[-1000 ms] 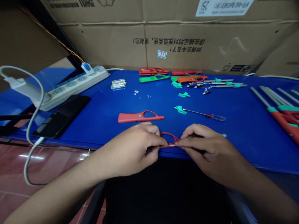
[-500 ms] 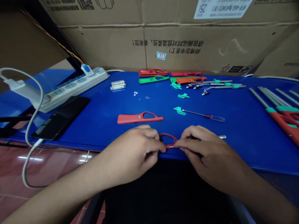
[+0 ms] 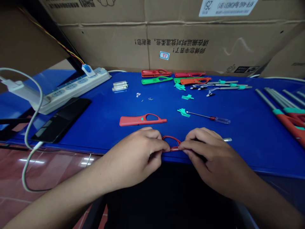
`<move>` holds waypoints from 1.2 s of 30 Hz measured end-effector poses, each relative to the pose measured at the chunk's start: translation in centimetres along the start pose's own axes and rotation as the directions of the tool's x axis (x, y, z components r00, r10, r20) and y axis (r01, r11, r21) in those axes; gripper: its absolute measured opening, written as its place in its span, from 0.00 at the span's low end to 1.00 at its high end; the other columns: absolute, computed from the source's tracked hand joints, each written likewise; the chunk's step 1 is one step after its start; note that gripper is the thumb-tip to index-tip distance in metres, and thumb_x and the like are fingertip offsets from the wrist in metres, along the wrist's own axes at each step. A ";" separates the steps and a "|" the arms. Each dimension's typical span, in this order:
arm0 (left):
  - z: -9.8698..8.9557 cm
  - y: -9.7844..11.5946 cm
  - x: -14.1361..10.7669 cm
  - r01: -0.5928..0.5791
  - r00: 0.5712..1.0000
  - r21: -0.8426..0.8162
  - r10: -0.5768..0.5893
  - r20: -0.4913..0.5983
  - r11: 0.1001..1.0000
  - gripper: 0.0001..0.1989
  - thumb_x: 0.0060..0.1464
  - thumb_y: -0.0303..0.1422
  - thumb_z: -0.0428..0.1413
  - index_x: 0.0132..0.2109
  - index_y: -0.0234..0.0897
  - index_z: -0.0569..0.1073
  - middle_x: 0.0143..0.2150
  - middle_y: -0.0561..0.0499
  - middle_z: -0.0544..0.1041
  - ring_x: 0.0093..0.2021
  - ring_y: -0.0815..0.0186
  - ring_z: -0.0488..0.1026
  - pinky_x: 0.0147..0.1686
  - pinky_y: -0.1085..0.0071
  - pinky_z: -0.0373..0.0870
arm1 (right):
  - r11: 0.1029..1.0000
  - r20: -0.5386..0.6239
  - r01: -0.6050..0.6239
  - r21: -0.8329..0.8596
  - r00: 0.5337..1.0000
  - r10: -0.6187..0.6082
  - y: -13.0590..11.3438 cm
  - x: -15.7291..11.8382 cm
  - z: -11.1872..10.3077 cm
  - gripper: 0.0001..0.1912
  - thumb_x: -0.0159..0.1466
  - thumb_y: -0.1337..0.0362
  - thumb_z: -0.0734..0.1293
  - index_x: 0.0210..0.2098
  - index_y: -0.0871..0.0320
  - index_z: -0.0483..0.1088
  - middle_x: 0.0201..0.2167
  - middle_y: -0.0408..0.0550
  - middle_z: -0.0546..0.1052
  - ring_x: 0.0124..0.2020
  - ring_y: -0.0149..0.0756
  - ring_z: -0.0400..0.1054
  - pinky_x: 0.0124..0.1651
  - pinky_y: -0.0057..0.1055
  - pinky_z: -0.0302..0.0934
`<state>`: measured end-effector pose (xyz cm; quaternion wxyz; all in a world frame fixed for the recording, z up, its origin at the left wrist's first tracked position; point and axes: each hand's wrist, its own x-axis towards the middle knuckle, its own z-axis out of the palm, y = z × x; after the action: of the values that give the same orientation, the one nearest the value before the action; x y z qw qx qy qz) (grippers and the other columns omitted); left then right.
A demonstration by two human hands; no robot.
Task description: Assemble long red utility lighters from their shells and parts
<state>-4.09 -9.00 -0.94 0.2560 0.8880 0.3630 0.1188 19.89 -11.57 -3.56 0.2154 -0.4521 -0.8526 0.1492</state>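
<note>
Brown cardboard boxes (image 3: 190,35) stand along the far side of a long blue table (image 3: 95,135); at the far left lie a white power strip (image 3: 73,89) and a black phone (image 3: 60,121), and a white cable (image 3: 32,109) hangs down toward the red tile floor (image 3: 47,171). Near the middle lies a red plastic shell (image 3: 142,120); to its right are green plastic clips (image 3: 183,112) and a small screwdriver (image 3: 209,118). Along the far side lie more red shells (image 3: 156,73), a green shell (image 3: 156,80), short metal tubes (image 3: 120,86) and tiny screws (image 3: 146,99); long metal rods (image 3: 274,103) lie at the far right.

At the near edge of the table, the left hand (image 3: 130,157) and the right hand (image 3: 214,156) are both closed; their fingertips pinch a small red loop piece (image 3: 175,149) between them, and its loop points far. A metal rod end (image 3: 227,139) pokes out past the right hand; it is hard to tell if that hand grips it. With a thin piece like this, close fingertips and a soft, even hold seem best; too hard a squeeze could bend it.
</note>
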 end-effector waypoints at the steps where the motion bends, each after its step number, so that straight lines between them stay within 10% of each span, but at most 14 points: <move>1: 0.0 0.0 0.0 -0.008 1.000 0.003 0.008 0.002 1.000 0.11 0.59 0.24 0.52 0.43 0.41 0.78 0.38 0.51 0.74 0.40 0.64 0.71 0.42 0.67 0.68 | 1.000 -0.018 0.010 -0.008 1.000 -0.010 -0.1 0.1 0.0 0.09 0.68 0.70 0.64 0.42 0.51 0.74 0.40 0.43 0.73 0.42 0.36 0.65 0.46 0.39 0.57; 26: -0.6 0.1 0.2 -0.084 0.996 0.024 0.083 0.040 0.996 0.13 0.58 0.20 0.51 0.43 0.38 0.77 0.39 0.50 0.73 0.42 0.63 0.70 0.44 0.67 0.69 | 0.969 -0.160 0.220 -0.115 0.958 -0.236 -0.3 0.0 1.1 0.11 0.66 0.74 0.64 0.40 0.57 0.78 0.34 0.47 0.75 0.38 0.37 0.65 0.52 0.43 0.59; 36: -0.5 0.2 -0.1 -0.064 0.996 0.056 0.061 0.061 0.996 0.13 0.59 0.21 0.51 0.46 0.38 0.76 0.39 0.50 0.72 0.42 0.62 0.69 0.45 0.63 0.69 | 0.982 -0.026 0.115 -0.150 0.992 -0.120 -1.0 0.3 1.0 0.11 0.68 0.73 0.62 0.41 0.57 0.76 0.36 0.48 0.74 0.38 0.39 0.66 0.45 0.39 0.61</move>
<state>-4.29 -9.02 -0.43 0.2371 0.9091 0.3305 0.0900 18.54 -11.97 -3.85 0.2045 -0.4183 -0.8827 0.0643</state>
